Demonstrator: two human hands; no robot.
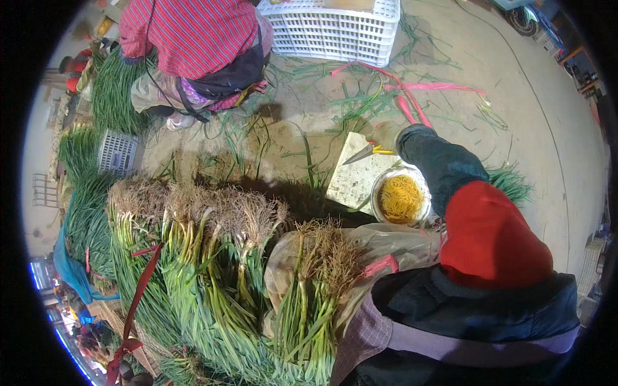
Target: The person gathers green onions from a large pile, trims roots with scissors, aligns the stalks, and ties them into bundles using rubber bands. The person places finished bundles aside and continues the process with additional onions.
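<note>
My right hand (385,136), in a pale glove with a dark sleeve behind it, is beside the handles of scissors (361,154) with yellow grips. Whether it grips them is not clear. The scissors lie on a dirty white board (345,181). A round white container (426,193) of yellow rubber bands (401,197) stands against the board's lower right side. Across my plastic-covered lap rests a bundle of green onions or similar leafy stalks (309,299), with its brown roots (328,251) towards the top. My left hand is out of view.
More rooted green bundles (207,251) lie to the left, with a red strap (140,289) over them. A co-worker (193,43) in a striped red top sits at the upper left, beside a white plastic crate (333,34). Pink tape (434,87) and cut leaves litter the floor.
</note>
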